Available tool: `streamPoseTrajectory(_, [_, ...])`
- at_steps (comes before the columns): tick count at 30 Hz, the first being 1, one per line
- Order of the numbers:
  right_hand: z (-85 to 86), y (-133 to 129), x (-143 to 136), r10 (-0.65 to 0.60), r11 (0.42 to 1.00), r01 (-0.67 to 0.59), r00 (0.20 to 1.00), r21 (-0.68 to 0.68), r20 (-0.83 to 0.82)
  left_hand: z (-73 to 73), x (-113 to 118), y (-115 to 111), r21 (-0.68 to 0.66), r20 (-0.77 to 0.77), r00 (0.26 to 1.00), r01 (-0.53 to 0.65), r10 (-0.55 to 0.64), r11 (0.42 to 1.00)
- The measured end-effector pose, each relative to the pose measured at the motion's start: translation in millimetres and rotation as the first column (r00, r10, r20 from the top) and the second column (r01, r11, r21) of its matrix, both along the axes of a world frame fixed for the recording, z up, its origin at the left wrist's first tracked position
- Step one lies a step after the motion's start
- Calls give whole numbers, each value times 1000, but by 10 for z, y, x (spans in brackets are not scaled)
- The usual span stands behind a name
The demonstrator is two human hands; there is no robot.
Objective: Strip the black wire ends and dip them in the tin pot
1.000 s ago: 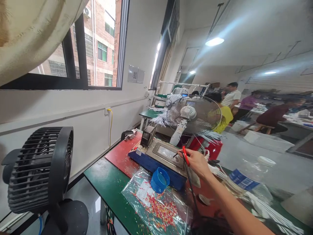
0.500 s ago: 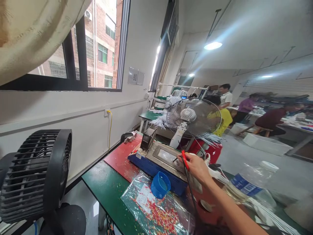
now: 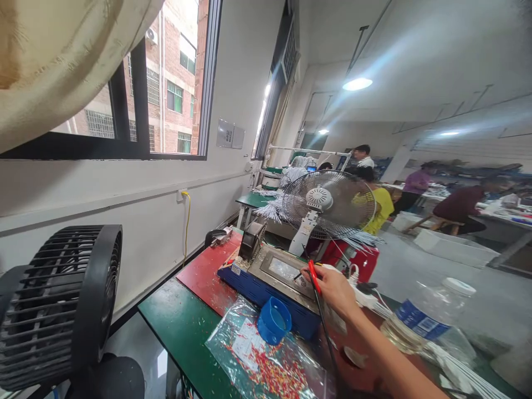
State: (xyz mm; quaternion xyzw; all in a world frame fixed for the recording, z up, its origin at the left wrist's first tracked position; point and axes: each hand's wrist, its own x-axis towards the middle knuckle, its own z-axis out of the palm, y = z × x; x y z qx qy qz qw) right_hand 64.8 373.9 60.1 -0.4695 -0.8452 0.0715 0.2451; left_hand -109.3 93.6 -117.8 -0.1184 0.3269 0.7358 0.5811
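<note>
My right hand (image 3: 332, 285) reaches in from the lower right, its fingers closed around a red-handled tool (image 3: 313, 276) with a thin dark tip and a black cord. It is held over the right end of a blue and metal machine (image 3: 270, 293). A small dark piece sticks out by my fingertips, too small to name. In front of the machine stands a blue cup (image 3: 274, 320) on a clear plastic bag (image 3: 233, 338), with many red and yellow bits (image 3: 274, 368) on it. My left hand does not show.
A black fan (image 3: 62, 305) stands at the left, a white fan (image 3: 320, 199) behind the machine. At the right is a clear bottle (image 3: 428, 316) beside white cables (image 3: 474, 377). Several people are farther back.
The view has shifted slightly, so the table things appear a little lower. My right hand still holds the red-handled tool at about the same place over the machine.
</note>
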Motion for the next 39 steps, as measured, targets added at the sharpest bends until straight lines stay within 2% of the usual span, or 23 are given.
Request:
streamPoseTrajectory(9, [-16,-13,-9,-40,999,40,999,33,7,354,-673,1098,106,-67,996,-56,63,993])
streamPoseTrajectory(15, [-13,-41,-20,-46,998,44,999,44,27,503,-960,1584,145,-92,993,-63,77,987])
streamPoseTrajectory(19, [-9,-66,-31,-53,997,51,998,57,29,426,-1011,1645,134,-97,993,-54,67,990])
streamPoseTrajectory(25, [-16,-94,-34,-50,995,47,998,84,32,182,-910,1463,89,-95,994,-41,49,995])
streamPoseTrajectory(28, [-24,-103,-27,-36,994,32,999,104,37,159,-873,1421,84,-97,994,-39,47,996])
streamPoseTrajectory(30, [-27,-110,-22,-20,993,14,999,119,45,204,-884,1452,92,-101,994,-39,48,995])
streamPoseTrajectory(33, [-26,-120,-18,-6,990,-3,998,142,60,350,-956,1579,114,-110,993,-40,53,993])
streamPoseTrajectory(39, [-31,-154,-26,8,984,-24,996,176,88,833,-1124,1921,185,-148,987,-29,57,982])
